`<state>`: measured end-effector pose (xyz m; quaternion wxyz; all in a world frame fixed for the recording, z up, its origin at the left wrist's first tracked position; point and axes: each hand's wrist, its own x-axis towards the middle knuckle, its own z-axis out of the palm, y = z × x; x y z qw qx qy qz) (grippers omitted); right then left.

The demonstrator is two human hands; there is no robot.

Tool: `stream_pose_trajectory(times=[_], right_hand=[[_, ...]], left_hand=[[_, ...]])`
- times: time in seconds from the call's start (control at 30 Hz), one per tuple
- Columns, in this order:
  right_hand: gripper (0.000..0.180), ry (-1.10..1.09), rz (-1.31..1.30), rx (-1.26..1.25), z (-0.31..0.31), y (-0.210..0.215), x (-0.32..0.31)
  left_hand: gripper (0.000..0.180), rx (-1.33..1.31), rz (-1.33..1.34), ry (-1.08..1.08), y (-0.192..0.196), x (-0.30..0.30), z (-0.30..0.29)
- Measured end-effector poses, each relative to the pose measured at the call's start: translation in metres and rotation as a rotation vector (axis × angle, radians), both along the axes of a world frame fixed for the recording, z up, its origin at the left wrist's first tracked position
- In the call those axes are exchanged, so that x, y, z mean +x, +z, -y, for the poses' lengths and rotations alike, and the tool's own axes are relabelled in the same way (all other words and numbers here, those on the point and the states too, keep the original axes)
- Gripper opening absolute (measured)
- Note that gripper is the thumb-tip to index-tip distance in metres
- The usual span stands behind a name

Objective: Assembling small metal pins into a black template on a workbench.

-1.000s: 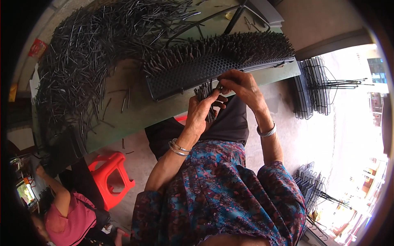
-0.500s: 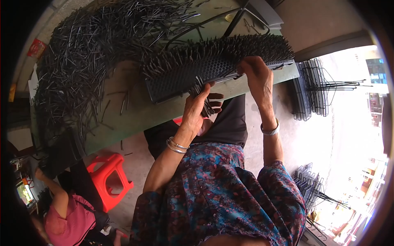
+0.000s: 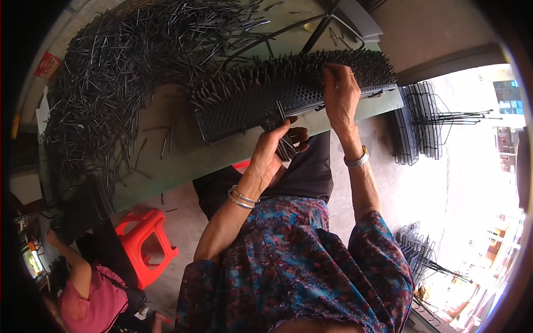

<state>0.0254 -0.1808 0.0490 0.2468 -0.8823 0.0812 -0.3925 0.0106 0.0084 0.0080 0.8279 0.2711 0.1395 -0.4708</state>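
A long black perforated block [image 3: 226, 119] lies slantwise along the near edge of the table. Thin dark rods [image 3: 244, 80] stand upright in its far rows of holes, while the rows nearest me show bare holes. My left hand [image 3: 267, 151] is closed round a bundle of loose dark rods [image 3: 284, 145] just below the block's near edge, with some rod ends poking up past the thumb. Over the right half of the block, my right hand [image 3: 341, 101] has its fingers pinched together at the holes beside the standing rods. Whatever its fingertips hold is hidden.
A big heap of loose dark rods [image 3: 105, 83] covers the left of the green table [image 3: 183, 166]. Black wire racks [image 3: 425, 122] stand at the right. On the floor at left is a red plastic stool [image 3: 145, 238], near a person in a pink top [image 3: 94, 299].
My right hand has shifted slightly left and up, farther over the rows of holes. My left hand keeps its bundle below the block, its fingers curled a little more.
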Motion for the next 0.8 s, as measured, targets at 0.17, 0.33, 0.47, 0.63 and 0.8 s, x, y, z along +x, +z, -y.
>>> stream_pose_trajectory(times=[0.17, 0.33, 0.47, 0.63, 0.8], right_hand=[[0.010, -0.017, -0.048, -0.019, -0.002, -0.001, -0.003], [0.010, -0.009, -0.136, -0.017, -0.002, 0.003, 0.000], [0.010, -0.013, -0.200, -0.008, -0.001, 0.001, 0.001], [0.010, -0.040, -0.232, -0.100, -0.009, 0.006, 0.004], [0.010, -0.010, -0.236, -0.200, -0.009, 0.000, 0.010]], left_hand=[[0.027, -0.004, -0.013, 0.030, -0.013, -0.002, 0.003], [0.025, 0.007, -0.013, 0.039, -0.015, -0.006, 0.001], [0.025, 0.057, 0.034, 0.047, -0.006, -0.007, 0.000], [0.027, 0.129, 0.085, 0.037, 0.001, -0.009, -0.005], [0.025, 0.153, 0.154, 0.060, 0.009, -0.011, -0.002]])
